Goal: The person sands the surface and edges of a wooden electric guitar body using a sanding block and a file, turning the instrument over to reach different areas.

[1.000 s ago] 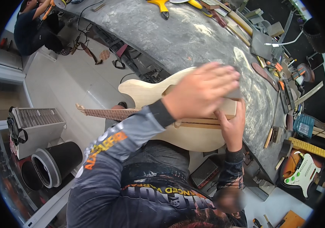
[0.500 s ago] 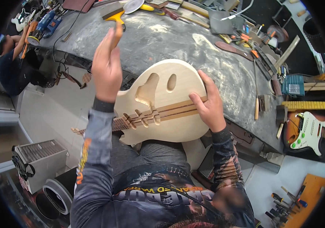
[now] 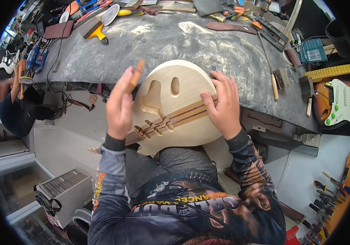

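Note:
An unfinished electric guitar body (image 3: 187,130) of pale wood, with darker stripes along its middle and routed cavities, lies tilted across my lap against the bench edge. Its neck runs down to the left, partly behind my left forearm. My right hand (image 3: 225,106) grips the body's right edge, the thumb on the top face and the fingers over the rim. Beside the body's left side, my left hand (image 3: 120,108) is raised, closed on a thin orange-brown strip (image 3: 137,73) whose exact kind I cannot make out. The strip appears apart from the wood.
The dusty grey workbench (image 3: 150,45) spans the far side. On it lie a yellow-handled brush (image 3: 97,34), a brown sole-shaped piece (image 3: 230,27) and a wooden-handled tool (image 3: 274,87). A sunburst guitar (image 3: 338,102) is at right. Another person (image 3: 13,104) works at far left.
My left hand has come down and a little right, nearer the guitar body, with the strip tilting. The right hand keeps its hold; the whole view has shifted.

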The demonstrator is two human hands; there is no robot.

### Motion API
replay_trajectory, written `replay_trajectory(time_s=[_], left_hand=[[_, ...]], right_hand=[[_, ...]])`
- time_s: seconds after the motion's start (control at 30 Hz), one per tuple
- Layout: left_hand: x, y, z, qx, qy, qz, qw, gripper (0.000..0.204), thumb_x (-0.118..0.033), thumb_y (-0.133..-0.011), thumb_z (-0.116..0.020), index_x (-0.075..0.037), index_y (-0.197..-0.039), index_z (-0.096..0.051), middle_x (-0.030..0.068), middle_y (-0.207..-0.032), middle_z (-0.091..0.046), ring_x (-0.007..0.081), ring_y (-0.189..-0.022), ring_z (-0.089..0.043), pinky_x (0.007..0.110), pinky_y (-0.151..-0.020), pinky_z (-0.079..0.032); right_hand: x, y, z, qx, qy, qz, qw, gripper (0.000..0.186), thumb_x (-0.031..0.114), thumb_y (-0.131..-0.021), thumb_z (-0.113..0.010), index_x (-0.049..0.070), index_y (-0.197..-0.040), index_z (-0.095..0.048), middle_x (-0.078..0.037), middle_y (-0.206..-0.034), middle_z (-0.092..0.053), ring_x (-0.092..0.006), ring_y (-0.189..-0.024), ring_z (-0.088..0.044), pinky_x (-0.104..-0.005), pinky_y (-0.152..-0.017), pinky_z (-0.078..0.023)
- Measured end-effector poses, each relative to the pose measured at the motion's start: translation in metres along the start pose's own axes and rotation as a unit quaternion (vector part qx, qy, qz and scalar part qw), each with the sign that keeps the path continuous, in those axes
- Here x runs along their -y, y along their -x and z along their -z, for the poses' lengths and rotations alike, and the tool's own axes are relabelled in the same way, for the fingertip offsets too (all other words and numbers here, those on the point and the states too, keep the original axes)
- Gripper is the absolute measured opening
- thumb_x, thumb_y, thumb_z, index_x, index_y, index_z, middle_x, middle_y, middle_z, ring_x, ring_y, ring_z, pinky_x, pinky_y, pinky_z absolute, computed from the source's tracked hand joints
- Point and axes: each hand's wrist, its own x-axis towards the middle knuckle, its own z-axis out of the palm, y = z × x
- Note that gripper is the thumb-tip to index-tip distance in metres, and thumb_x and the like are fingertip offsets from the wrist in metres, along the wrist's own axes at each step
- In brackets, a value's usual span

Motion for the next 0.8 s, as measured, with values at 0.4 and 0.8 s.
replay_trajectory(time_s=[0.4,0.8], left_hand=[[-0.064,-0.067,-0.091,0.193,-0.141,-0.241,0.941,0.057,-0.003,-0.103,-0.063,-0.009,-0.159,-0.071,0.0101,-0.169,-0.065,0.0315,-0.162,-0.056,0.053,-0.135,-0.041],[-0.070,-0.065,-0.106,0.199,-0.129,-0.242,0.941,0.056,-0.005,-0.098,-0.065,-0.009,-0.152,-0.076,0.0122,-0.163,-0.071,0.0342,-0.159,-0.059,0.055,-0.136,-0.038]], right_hand=[[-0.018,-0.005,-0.010,-0.021,-0.011,0.009,1.000,0.051,0.041,-0.099,-0.086,-0.001,-0.122,-0.070,-0.019,-0.130,-0.069,-0.0431,-0.136,-0.063,-0.0547,-0.123,-0.046],[-0.015,-0.003,-0.011,-0.020,-0.005,0.011,1.000,0.063,0.045,-0.093,-0.090,0.000,-0.132,-0.068,-0.018,-0.137,-0.069,-0.0440,-0.139,-0.062,-0.0574,-0.128,-0.044]])
